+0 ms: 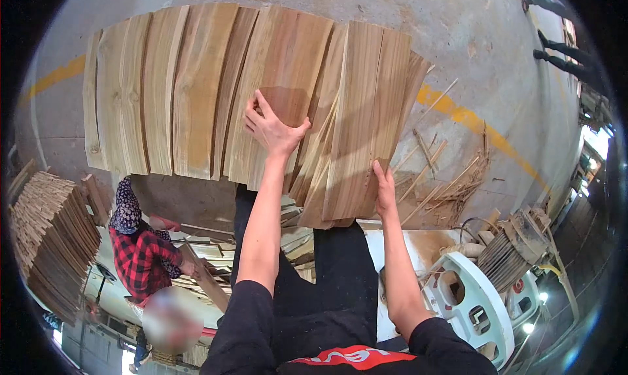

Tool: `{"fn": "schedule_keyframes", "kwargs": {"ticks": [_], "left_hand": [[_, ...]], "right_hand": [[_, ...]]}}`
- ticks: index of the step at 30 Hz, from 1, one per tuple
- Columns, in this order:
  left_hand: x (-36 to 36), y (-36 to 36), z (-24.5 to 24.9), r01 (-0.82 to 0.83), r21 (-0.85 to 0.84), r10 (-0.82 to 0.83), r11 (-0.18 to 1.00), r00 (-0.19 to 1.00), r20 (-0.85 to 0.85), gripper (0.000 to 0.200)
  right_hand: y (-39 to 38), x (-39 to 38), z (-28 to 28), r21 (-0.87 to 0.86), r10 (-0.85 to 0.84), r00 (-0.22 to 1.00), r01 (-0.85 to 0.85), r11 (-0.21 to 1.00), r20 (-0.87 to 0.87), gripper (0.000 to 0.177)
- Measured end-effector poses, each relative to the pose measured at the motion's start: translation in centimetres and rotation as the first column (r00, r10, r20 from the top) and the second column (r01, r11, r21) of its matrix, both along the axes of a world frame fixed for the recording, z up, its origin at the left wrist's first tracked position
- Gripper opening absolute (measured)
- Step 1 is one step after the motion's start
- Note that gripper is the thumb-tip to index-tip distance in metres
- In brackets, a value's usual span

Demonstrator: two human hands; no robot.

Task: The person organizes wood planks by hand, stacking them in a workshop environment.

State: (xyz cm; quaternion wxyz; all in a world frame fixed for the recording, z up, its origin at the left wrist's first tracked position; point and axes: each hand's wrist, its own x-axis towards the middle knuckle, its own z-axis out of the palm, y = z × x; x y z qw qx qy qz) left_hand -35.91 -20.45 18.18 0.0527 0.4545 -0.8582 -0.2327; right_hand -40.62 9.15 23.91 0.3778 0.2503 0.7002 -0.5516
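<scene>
A row of wooden boards (198, 90) lies side by side, some overlapping. My left hand (278, 131) is over a wide, reddish-brown board (286, 67), its fingers and thumb spread apart. With the thumb on top, my right hand (384, 190) grips the near right edge of a striped wooden board (356, 123). That board lies at the right end of the row, its near end close to my legs. Fingers under its edge are hidden. Thin wood strips (320, 154) stick out between the two boards.
A co-worker in a checked shirt (145, 260) holds a board (204, 280) at lower left. Stacked boards (55, 244) stand at far left. Wood scraps (451, 182) litter the floor on the right, near a white plastic chair (474, 303). People's legs (566, 57) show at upper right.
</scene>
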Motion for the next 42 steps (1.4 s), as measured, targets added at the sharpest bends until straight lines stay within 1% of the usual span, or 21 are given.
{"fn": "schedule_keyframes", "kwargs": {"ticks": [2,5,7,9,10,12,14,17,20,21,22,23,24,25,28,31,35,37,38,39,42], "left_hand": [[0.1,-0.1,0.2,0.039,0.010,-0.039,0.999,0.999,0.003,0.129],[0.3,-0.2,0.0,0.064,0.040,-0.062,0.997,0.996,-0.058,0.123],[-0.1,0.5,0.5,0.070,-0.017,-0.071,0.997,0.994,-0.083,0.118],[-0.6,2.3,0.6,0.023,-0.043,-0.030,0.999,0.988,-0.152,0.110],[-1.3,3.6,2.1,0.015,0.030,-0.010,0.999,0.984,-0.181,0.111],[-3.0,7.4,6.1,0.000,0.169,0.039,0.986,0.974,-0.224,0.113],[-5.1,11.5,9.9,0.019,0.284,0.026,0.959,0.988,-0.153,0.128],[-7.8,16.0,10.7,-0.080,0.282,0.058,0.956,0.995,0.085,0.142],[-8.7,16.7,9.7,-0.131,0.251,0.104,0.959,0.988,0.117,0.150],[-8.8,16.6,9.6,-0.159,0.272,0.139,0.949,0.986,0.091,0.146],[-8.5,16.3,9.6,-0.144,0.263,0.129,0.954,0.989,0.075,0.146],[-8.0,15.8,9.7,-0.126,0.249,0.115,0.960,0.992,0.061,0.145],[-7.4,15.0,9.6,-0.103,0.234,0.095,0.967,0.995,0.043,0.145],[-6.6,13.7,9.6,-0.084,0.224,0.088,0.971,0.996,-0.006,0.145],[-3.1,8.3,9.8,-0.014,0.138,0.018,0.990,1.000,-0.025,0.147],[0.5,0.7,9.8,0.005,0.014,-0.006,1.000,0.997,0.077,0.146],[5.2,-8.8,6.1,0.082,-0.139,-0.074,0.987,0.995,0.063,0.144],[6.3,-11.9,4.6,0.117,-0.179,-0.109,0.977,0.993,0.052,0.143],[6.6,-13.0,3.9,0.136,-0.185,-0.129,0.973,0.990,0.052,0.144],[6.5,-13.8,3.2,0.155,-0.191,-0.149,0.969,0.988,0.049,0.144],[6.1,-14.0,0.8,0.189,-0.182,-0.187,0.965,0.982,0.024,0.144]], "right_hand": [[-0.8,-0.1,0.5,-0.020,-0.015,1.000,0.015,1.000,0.000,0.076],[-1.0,0.0,0.8,-0.028,-0.039,0.998,0.040,0.999,0.041,0.076],[-0.8,-0.1,1.0,-0.011,-0.032,0.997,0.033,0.999,0.065,0.075],[-1.1,-0.1,1.2,0.013,-0.068,0.998,0.067,0.998,0.016,0.075],[-1.0,0.0,1.2,0.023,-0.084,0.996,0.084,0.996,-0.005,0.075],[-0.5,0.1,0.6,-0.009,-0.136,0.990,0.137,0.991,0.039,0.081],[-0.2,0.4,0.3,-0.010,-0.148,0.988,0.149,0.989,0.050,0.085],[-1.1,-0.3,1.4,-0.183,-0.199,0.972,0.219,0.958,0.122,0.091],[0.0,-0.3,0.4,-0.192,-0.137,0.987,0.152,0.970,0.089,0.099],[0.3,-0.2,0.1,-0.193,-0.145,0.986,0.158,0.968,0.079,0.098],[0.7,-0.2,-0.2,-0.200,-0.148,0.986,0.160,0.967,0.075,0.097],[1.1,0.1,-0.4,-0.211,-0.154,0.985,0.167,0.963,0.074,0.096],[1.0,-0.1,0.3,-0.183,-0.124,0.985,0.145,0.972,0.123,0.096],[0.5,-0.3,0.9,-0.170,-0.102,0.989,0.119,0.978,0.106,0.092],[-0.5,0.0,0.6,-0.080,-0.096,0.995,0.098,0.992,0.018,0.077],[-1.9,0.5,1.7,-0.003,-0.133,0.991,0.133,0.991,-0.030,0.068],[-2.5,0.6,1.3,-0.041,-0.201,0.978,0.198,0.979,-0.065,0.064],[-2.8,0.6,1.5,-0.017,-0.170,0.982,0.169,0.986,-0.081,0.065],[-2.8,0.7,1.5,-0.003,-0.156,0.984,0.156,0.988,-0.091,0.065],[-3.0,0.8,1.6,0.064,-0.132,0.984,0.140,0.988,-0.119,0.064],[-2.9,0.9,1.7,0.091,-0.112,0.987,0.123,0.988,-0.117,0.063]]}}
